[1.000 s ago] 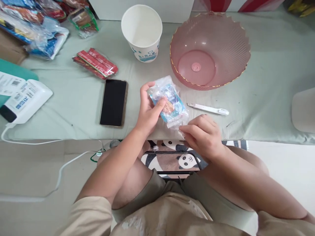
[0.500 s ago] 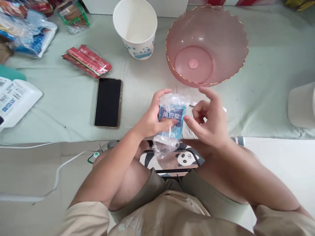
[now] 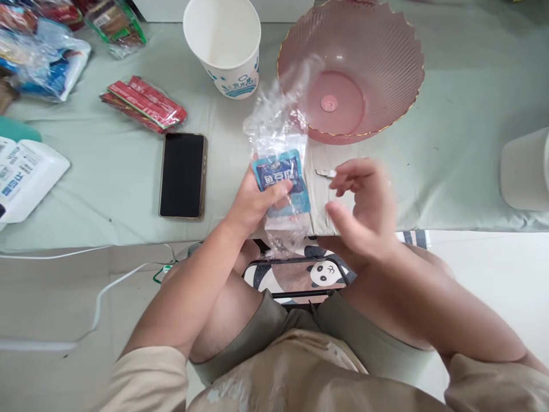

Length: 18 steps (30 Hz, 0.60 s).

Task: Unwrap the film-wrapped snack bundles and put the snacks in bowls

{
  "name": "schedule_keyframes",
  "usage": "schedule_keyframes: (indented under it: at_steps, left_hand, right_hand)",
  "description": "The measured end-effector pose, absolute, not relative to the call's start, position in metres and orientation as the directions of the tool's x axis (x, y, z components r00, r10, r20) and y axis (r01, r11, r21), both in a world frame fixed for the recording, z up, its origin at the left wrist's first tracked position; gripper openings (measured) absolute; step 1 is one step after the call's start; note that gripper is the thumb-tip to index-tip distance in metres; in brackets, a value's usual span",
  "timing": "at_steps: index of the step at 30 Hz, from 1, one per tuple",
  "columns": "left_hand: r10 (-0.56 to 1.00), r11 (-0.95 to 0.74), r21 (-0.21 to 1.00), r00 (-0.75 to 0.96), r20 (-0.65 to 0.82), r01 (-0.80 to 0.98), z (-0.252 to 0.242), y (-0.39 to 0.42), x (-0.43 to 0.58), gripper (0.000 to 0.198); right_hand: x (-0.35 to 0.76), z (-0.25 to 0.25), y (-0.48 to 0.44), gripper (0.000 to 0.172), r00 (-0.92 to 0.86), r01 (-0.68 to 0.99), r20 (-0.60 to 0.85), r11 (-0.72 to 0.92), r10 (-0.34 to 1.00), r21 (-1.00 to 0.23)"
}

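In the centre of the frame, the left hand is holding a flat blue rectangular sachet inside a crinkled clear plastic wrapper. Its thumb is pressing across the front of the sachet, and its other fingers are mostly hiding behind, so the grip is clamping on it. The upper end of the wrapper is overlapping, in this view, the left rim of a pink ribbed bowl with gold edge; whether they are touching, I cannot tell.

Right of centre, the right hand is hovering, a little blurred, with thumb and fingers standing apart. Behind its fingertips, a slim white cutter is lying on the cloth-covered bench, partly hidden. Left of centre, a black rectangular phone is lying flat.
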<state>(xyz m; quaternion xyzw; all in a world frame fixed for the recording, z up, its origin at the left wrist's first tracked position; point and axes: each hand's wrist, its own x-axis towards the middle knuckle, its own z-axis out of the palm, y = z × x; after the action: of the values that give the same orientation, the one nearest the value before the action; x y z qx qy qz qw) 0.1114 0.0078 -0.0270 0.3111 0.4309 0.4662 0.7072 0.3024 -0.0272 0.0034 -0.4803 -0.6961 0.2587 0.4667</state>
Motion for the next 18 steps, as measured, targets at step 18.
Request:
schedule_keyframes:
  at_steps: [18]
  left_hand:
    - [0.871,0.394,0.605,0.070,-0.487,-0.692,-0.015,0.021,0.103,0.029]
  right_hand:
    - [0.302,-0.011,-0.004,0.019,0.307,0.133,0.151,0.114,0.940,-0.985]
